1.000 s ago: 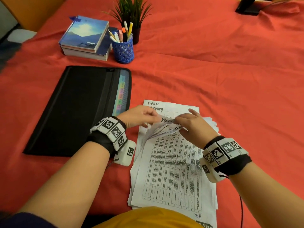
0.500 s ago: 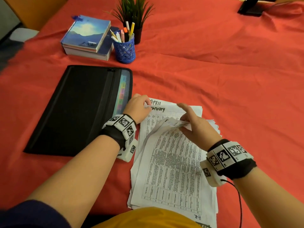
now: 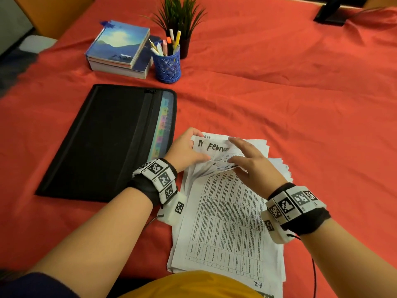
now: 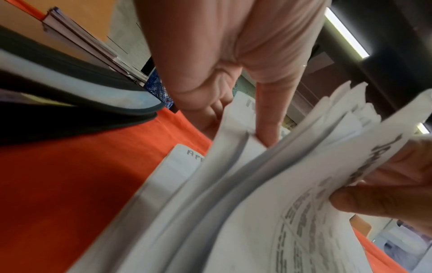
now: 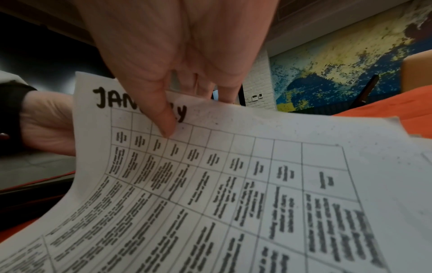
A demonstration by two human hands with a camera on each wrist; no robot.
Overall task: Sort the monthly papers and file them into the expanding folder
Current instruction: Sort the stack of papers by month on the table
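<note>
We're leafing through the papers [image 3: 225,216] at six o'clock on the tabletop [image 3: 300,104]. Our left hand [image 3: 187,150] pinches the February sheet's corner; our right hand [image 3: 253,166] clamps the January sheet under its thumb. The folder [image 3: 103,138] lies at nine o'clock. Best read every heading first, lifting corners gently.

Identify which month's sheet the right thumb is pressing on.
The January sheet: the right hand pinches its top edge, thumb across the "JANUARY" heading. The February sheet is held up by the left hand.
</note>
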